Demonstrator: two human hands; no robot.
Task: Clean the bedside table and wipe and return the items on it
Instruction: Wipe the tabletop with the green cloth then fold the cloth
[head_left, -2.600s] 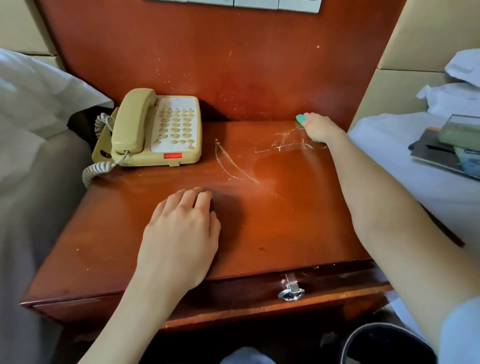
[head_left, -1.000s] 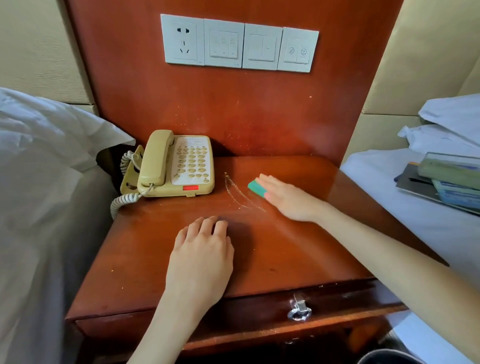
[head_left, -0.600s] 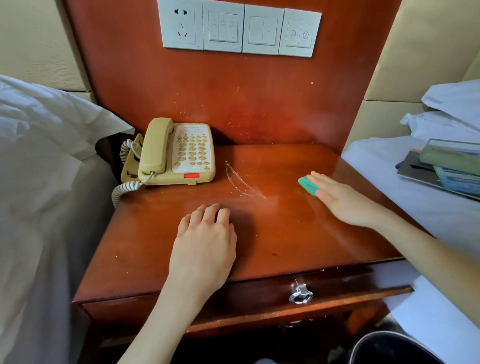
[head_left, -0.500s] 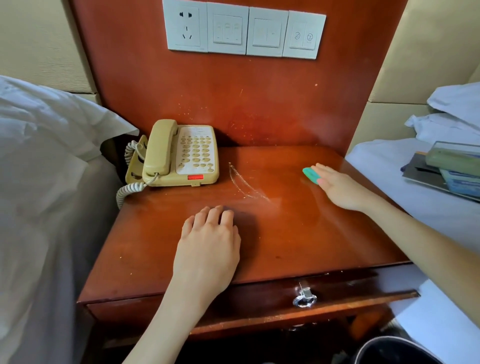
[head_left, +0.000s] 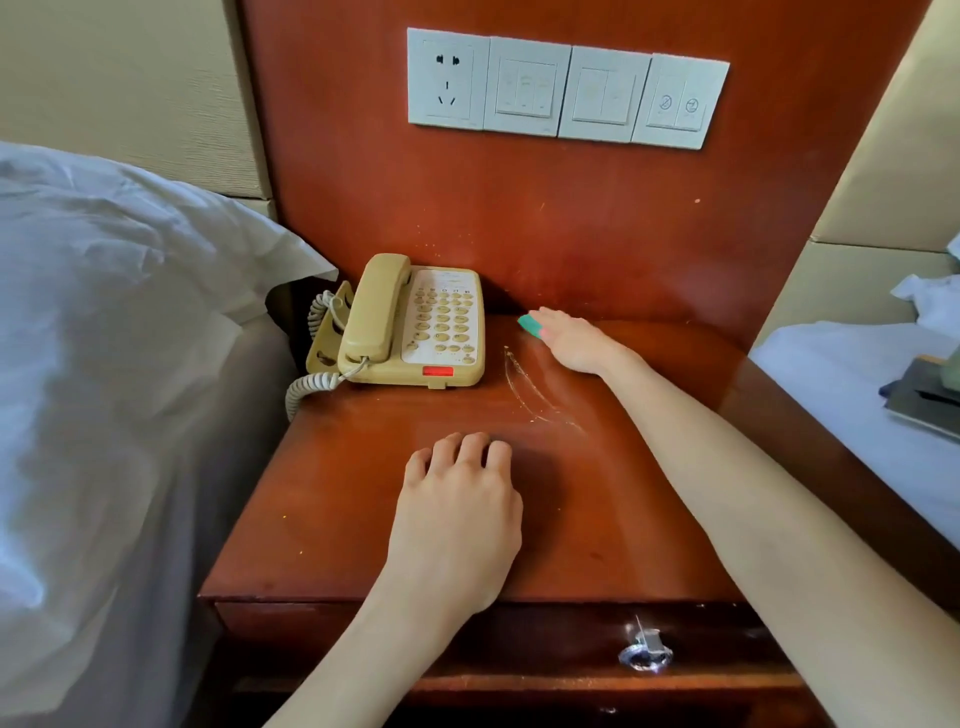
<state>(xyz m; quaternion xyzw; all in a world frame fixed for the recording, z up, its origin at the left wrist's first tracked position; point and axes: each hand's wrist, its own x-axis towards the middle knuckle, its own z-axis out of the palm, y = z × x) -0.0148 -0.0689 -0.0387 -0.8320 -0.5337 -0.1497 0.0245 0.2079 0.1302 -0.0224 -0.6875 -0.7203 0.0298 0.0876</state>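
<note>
Single head-worn wide-angle view, looking forward and down, close above the surface (head_left: 322, 499); wall panel (head_left: 519, 208) fills the upper frame.

You have open tabletop (head_left: 332, 509) front-left and right of centre; the telephone (head_left: 410, 327) blocks the back-left corner, the wood panel (head_left: 519, 223) closing behind.

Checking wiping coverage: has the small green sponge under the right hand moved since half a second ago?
Yes. The small green sponge went from the table's right side leftward and back, now near the beige corded telephone and back panel.
</note>
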